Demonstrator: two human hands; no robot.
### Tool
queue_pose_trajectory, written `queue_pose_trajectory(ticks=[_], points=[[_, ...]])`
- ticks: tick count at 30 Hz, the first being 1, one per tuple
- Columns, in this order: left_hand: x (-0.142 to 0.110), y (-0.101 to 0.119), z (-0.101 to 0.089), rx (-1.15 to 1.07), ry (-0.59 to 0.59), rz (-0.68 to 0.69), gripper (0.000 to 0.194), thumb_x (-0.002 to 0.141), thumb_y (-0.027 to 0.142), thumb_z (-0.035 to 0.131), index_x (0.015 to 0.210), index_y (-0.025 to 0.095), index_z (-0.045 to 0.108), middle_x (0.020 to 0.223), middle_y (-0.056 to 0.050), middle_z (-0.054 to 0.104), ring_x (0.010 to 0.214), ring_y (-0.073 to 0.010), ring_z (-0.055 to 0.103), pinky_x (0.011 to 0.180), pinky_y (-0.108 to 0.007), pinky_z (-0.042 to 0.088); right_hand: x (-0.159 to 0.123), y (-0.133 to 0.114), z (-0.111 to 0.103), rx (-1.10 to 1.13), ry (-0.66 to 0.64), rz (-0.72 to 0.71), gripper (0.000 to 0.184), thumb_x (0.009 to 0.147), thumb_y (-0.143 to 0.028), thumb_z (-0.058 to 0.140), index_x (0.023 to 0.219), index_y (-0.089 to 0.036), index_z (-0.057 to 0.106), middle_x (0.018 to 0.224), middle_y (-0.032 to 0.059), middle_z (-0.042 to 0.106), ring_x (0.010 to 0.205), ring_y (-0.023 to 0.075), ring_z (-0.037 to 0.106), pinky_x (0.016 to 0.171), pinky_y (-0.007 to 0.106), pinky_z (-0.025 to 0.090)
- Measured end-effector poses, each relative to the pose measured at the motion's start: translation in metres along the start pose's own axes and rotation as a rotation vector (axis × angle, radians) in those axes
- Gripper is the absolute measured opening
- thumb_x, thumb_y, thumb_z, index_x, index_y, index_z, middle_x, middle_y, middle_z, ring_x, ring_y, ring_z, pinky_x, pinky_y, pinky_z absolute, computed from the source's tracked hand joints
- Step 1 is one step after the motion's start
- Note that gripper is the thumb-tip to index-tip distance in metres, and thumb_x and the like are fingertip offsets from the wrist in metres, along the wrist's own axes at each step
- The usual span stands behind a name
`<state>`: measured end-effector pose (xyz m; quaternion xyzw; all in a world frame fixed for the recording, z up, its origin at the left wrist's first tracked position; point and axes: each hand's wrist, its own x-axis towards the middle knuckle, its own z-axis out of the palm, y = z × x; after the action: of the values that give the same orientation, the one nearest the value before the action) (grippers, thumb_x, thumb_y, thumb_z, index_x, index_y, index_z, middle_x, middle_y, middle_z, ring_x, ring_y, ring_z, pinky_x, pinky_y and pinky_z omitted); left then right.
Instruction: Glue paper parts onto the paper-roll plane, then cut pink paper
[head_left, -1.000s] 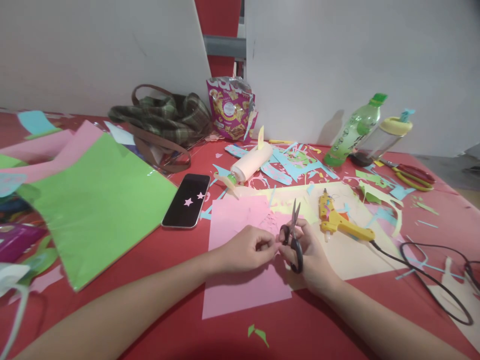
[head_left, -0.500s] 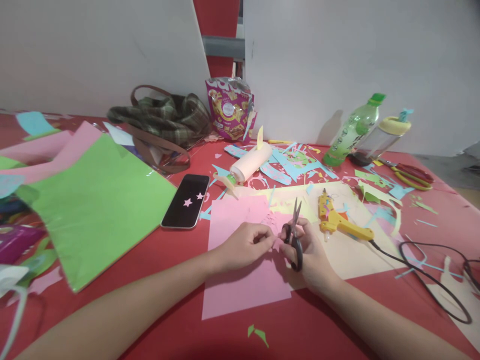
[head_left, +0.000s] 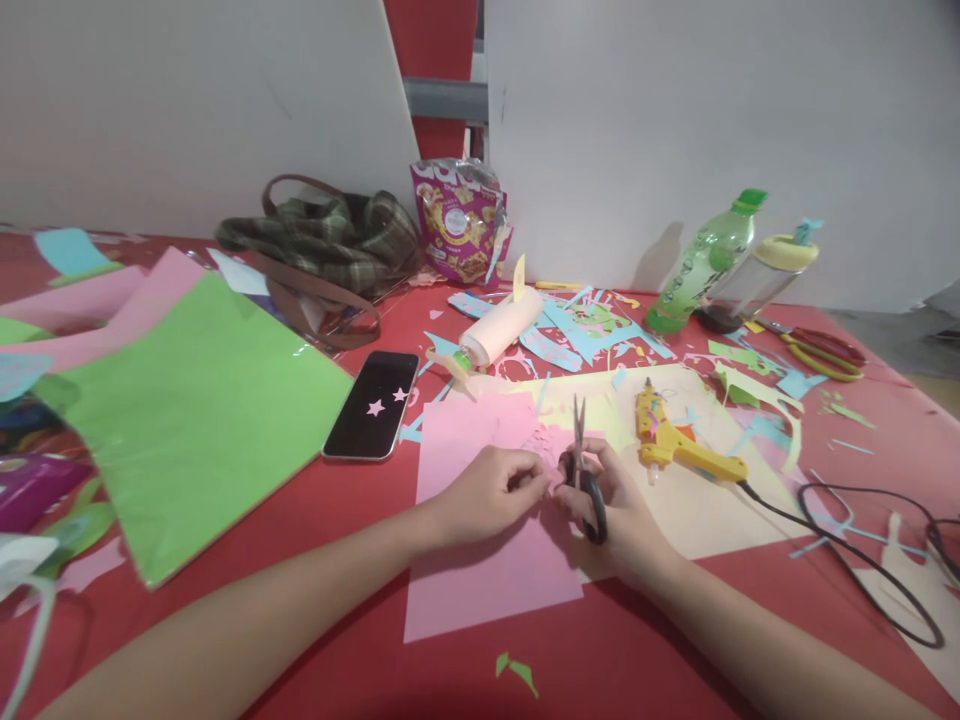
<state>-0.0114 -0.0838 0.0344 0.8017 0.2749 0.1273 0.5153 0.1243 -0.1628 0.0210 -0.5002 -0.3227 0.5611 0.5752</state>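
Note:
My left hand point(head_left: 501, 492) pinches a small pink paper piece point(head_left: 553, 480) between thumb and forefinger, above a pink sheet point(head_left: 465, 590). Close by on the right, my right hand point(head_left: 616, 510) holds black-handled scissors point(head_left: 579, 440) with the blades pointing up and away from me. Its fingertips come close to the same piece; whether they touch it is hard to see. Tiny pink scraps point(head_left: 538, 440) lie on the sheet just beyond the hands. Two pink paper stars rest on a black phone point(head_left: 367, 425) to the left.
A yellow glue gun point(head_left: 686, 445) with a black cord lies on cream paper point(head_left: 705, 525) at right. Green sheets point(head_left: 202, 410) cover the left side. Behind stand a rolled paper tube point(head_left: 502, 328), snack bag point(head_left: 459, 220), green bottle point(head_left: 705, 265) and plaid bag point(head_left: 322, 235).
The scissors have turned slightly, their tips swinging a little left. The small pink piece has shifted and shows less between my fingers. Both hands stay almost in place.

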Motion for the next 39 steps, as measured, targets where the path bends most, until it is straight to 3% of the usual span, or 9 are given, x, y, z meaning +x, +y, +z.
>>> queue_pose_trajectory(ticks=[7,12,19,39], points=[[0.005,0.009,-0.027,-0.045,0.12,-0.015,0.021,0.075,0.026,0.041,0.059,0.014,0.047,0.052,0.004,0.04,0.049,-0.0067,0.037,0.047,-0.019,0.031,-0.003,-0.005,-0.008,0.142,-0.302,0.128,0.026,0.073,-0.032,0.058,0.087,-0.022,0.039,0.078,0.0005,0.052,0.063,0.0122,0.057,0.056,0.027,0.043],[0.005,0.015,-0.039,-0.058,0.083,-0.019,0.02,0.074,0.026,0.042,0.058,0.014,0.048,0.05,0.005,0.037,0.046,-0.0061,0.034,0.045,-0.019,0.029,-0.006,-0.009,-0.008,0.109,-0.416,0.165,0.028,0.072,-0.036,0.057,0.086,-0.021,0.038,0.077,0.0015,0.054,0.064,0.0141,0.059,0.05,0.024,0.043],[0.004,0.015,-0.034,-0.08,0.021,-0.032,0.022,0.074,0.029,0.041,0.059,0.015,0.048,0.05,0.005,0.036,0.046,-0.0062,0.033,0.044,-0.019,0.027,-0.008,-0.006,-0.009,0.086,-0.453,0.161,0.028,0.072,-0.038,0.057,0.087,-0.022,0.039,0.074,-0.0011,0.052,0.054,0.0098,0.054,0.052,0.026,0.045],[0.003,0.013,-0.035,-0.039,-0.03,-0.044,0.025,0.077,0.032,0.04,0.064,0.014,0.049,0.055,0.003,0.046,0.048,-0.006,0.038,0.046,-0.018,0.031,-0.009,-0.006,-0.01,0.066,-0.485,0.18,0.031,0.073,-0.04,0.055,0.091,-0.021,0.037,0.079,0.0028,0.054,0.061,0.0141,0.059,0.05,0.025,0.043]])
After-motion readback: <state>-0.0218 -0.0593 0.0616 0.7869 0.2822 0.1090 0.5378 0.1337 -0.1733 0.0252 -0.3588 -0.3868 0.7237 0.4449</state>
